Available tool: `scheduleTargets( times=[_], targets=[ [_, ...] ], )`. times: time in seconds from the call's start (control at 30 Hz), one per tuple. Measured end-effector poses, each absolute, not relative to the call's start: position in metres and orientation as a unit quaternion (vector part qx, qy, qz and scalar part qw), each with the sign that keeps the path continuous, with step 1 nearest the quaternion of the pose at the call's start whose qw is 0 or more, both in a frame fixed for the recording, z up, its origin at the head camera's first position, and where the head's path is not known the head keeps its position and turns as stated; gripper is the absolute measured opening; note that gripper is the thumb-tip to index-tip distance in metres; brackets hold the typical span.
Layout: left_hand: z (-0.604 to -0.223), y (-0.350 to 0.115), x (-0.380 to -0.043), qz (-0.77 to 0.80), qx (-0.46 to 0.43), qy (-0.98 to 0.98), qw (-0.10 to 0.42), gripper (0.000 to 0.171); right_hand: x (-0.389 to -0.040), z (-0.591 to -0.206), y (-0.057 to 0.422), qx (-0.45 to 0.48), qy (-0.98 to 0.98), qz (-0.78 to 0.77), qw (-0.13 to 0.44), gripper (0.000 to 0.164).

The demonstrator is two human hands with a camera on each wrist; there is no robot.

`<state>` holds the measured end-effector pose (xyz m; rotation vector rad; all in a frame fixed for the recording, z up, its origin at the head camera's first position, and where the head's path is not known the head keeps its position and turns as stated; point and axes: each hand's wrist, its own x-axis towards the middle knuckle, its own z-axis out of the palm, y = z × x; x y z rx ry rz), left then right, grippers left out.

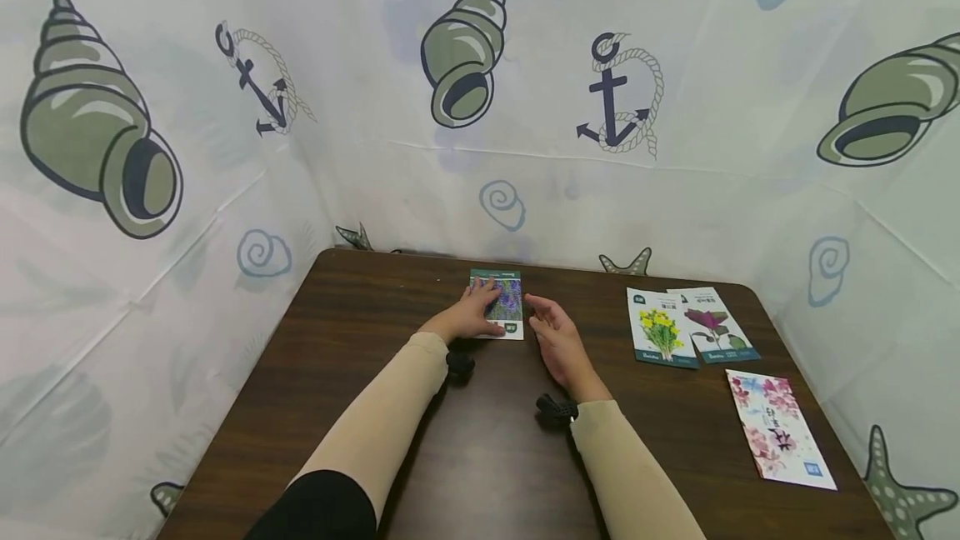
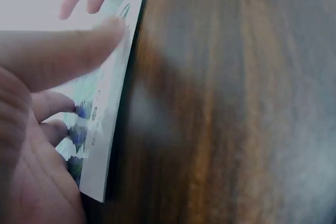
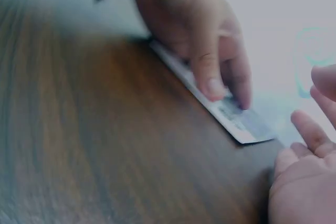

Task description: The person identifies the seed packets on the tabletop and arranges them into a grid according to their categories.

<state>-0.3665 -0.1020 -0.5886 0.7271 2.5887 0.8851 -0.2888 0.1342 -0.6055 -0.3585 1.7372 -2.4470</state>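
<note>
A seed packet [image 1: 511, 303] with purple flowers lies near the far edge of the table. My left hand [image 1: 470, 312] rests on its left part, fingers spread across the picture and thumb near the lower edge. Seen from the left wrist, the thumb stretches over the white strip of the packet [image 2: 105, 129]. My right hand [image 1: 558, 344] is just right of the packet, apart from it, its fingers loosely bent and holding nothing. The right wrist view shows the left hand [image 3: 194, 35] on the packet and the right hand [image 3: 310, 177] beside it.
To the right, a packet with yellow flowers [image 1: 663, 330] overlaps one with a dark purple flower [image 1: 716, 325]. Nearer the table's right edge lies a pink-blossom packet [image 1: 780, 432]. A patterned curtain [image 1: 555, 207] hangs behind the brown table [image 1: 360, 307].
</note>
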Motion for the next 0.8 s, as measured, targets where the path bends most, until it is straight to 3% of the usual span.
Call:
scheduleTargets(
  times=[0.27,0.6,0.8],
  targets=[
    [-0.588,-0.101,-0.364,0.315,0.255,0.901,0.156,0.099,-0.268,-0.607,0.156,-0.135,0.479,-0.866,0.054,0.048],
    [-0.579,-0.103,-0.360,0.309,0.260,0.903,0.148,0.098,-0.232,-0.600,0.195,-0.156,0.562,-0.812,0.024,0.047],
    [-0.589,-0.103,-0.366,0.310,0.260,0.900,0.160,0.100,-0.210,-0.586,0.229,-0.116,0.641,-0.759,0.003,0.047]
  ],
)
